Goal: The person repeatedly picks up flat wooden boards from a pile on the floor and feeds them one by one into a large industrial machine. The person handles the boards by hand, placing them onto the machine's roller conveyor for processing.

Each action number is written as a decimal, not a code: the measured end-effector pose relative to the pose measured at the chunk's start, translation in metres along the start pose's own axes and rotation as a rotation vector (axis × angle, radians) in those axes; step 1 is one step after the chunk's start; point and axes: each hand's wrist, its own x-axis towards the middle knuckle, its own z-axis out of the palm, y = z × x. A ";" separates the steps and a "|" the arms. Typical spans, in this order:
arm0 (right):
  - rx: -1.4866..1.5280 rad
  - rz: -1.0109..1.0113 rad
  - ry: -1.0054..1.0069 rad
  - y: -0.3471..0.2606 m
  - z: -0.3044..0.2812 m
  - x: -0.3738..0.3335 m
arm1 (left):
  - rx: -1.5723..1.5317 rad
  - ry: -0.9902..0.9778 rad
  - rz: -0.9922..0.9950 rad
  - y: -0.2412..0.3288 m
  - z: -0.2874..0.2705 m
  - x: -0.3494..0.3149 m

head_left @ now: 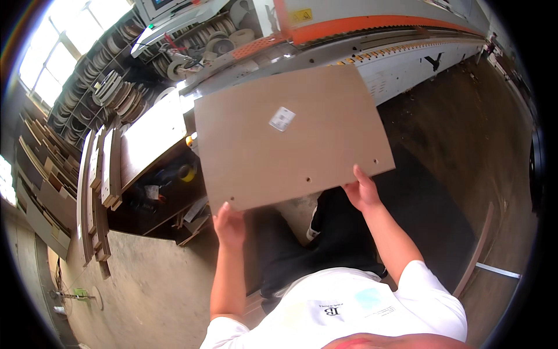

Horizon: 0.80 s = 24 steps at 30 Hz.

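Note:
A flat brown board [290, 145] is held out in front of me by its near edge. Several small round holes run along that edge, and a white label [282, 118] is stuck on its upper face. My left hand [228, 225] grips the near left corner, thumb on top and fingers hidden underneath. Near the right end of the same edge, my right hand [362, 191] clasps the board with its thumb over the top face. The board's far edge reaches the side of a long machine [407, 70].
Left of the board stands a brown workbench [154, 136] with tools on its lower shelf. Narrow wooden strips [96, 186] stack at its left side. Racks of edge-band rolls [87, 87] rise behind. More boards [46, 198] lean at far left. A dark panel [430, 215] lies at right.

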 end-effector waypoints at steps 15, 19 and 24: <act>-0.659 0.188 -0.125 0.036 0.115 0.157 | 0.731 0.052 -0.122 0.084 -0.023 0.114; -1.188 0.173 -0.134 0.061 0.027 0.063 | 1.540 -0.222 0.841 0.069 0.033 0.086; -1.689 -0.127 -0.138 0.052 -0.036 -0.048 | 2.006 -0.255 1.139 0.075 0.048 0.138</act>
